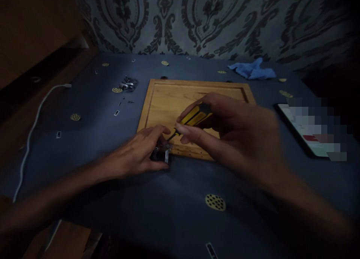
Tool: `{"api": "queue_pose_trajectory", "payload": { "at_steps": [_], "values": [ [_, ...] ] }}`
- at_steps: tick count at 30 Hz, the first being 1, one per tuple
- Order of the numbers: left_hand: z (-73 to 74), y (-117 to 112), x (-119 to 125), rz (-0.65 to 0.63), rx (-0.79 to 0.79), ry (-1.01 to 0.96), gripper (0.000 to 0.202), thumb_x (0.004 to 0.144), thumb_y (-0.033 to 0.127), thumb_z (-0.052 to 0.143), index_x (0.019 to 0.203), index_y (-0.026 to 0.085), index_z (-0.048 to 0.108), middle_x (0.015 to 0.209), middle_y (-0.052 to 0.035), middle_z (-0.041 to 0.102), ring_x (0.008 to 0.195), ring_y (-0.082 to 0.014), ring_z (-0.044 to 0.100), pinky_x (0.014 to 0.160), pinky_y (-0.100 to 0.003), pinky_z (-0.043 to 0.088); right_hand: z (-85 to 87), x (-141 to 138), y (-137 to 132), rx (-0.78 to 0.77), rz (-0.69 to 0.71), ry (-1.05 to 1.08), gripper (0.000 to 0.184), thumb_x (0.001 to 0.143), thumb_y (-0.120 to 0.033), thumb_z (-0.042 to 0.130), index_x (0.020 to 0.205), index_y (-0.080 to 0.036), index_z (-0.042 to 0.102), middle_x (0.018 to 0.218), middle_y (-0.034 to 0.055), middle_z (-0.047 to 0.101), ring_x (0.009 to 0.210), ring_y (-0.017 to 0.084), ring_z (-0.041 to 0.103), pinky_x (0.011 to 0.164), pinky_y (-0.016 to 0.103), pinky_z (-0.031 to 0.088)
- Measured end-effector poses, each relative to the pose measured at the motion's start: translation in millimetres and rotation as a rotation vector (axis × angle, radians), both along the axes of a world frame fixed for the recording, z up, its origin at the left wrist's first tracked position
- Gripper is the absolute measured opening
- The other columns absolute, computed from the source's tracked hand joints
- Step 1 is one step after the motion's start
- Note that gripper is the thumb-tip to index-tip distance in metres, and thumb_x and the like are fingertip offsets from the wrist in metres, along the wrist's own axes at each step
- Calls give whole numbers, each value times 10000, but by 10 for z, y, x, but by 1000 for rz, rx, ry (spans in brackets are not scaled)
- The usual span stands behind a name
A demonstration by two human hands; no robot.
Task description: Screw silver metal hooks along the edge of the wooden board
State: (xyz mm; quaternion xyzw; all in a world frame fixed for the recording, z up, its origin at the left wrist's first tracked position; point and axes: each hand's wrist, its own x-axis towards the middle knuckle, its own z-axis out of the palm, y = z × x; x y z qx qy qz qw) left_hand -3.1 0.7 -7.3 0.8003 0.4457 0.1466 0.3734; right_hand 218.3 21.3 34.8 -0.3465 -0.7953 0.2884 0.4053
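Observation:
A wooden panel [168, 98] with a raised frame lies flat on the blue surface. At its near left edge sits a small metal fitting [167, 156] with a bright strip and a dark part; its exact kind is hard to tell in the dim light. My left hand [140, 152] grips the fitting, thumb in front and fingers behind, against the panel's edge. Pinched in my right hand [239, 131] is a screwdriver [194, 116] with a yellow and black handle. It slants down to the left, its tip at or very near the fitting. Several small dark holes run along the panel's near edge.
Behind left lie a pile of metal pieces [128, 84] and several loose screws [131, 101]. A blue cloth [253, 69] rests at the back right, and a phone [303, 131] on the right. A white cable [36, 120] runs down the left side.

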Motion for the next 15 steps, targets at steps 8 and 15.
{"api": "queue_pose_trajectory", "payload": {
  "at_steps": [8,15],
  "values": [
    [32,3,21,7,-16,7,494,857,320,772,1205,271,425,1189,-62,665,1116,-286,666,961,-444,550,29,26,15,8,6,-25,291,908,-468,784,817,-238,631,712,-24,677,605,140,661,529,287,482],
    [30,9,10,9,-21,-14,450,851,318,778,1146,264,443,1137,-41,658,1072,-269,664,938,-421,551,-22,18,39,62,-4,-24,333,924,-499,756,809,-222,613,730,-20,678,608,137,658,533,281,472]
  ]
}}
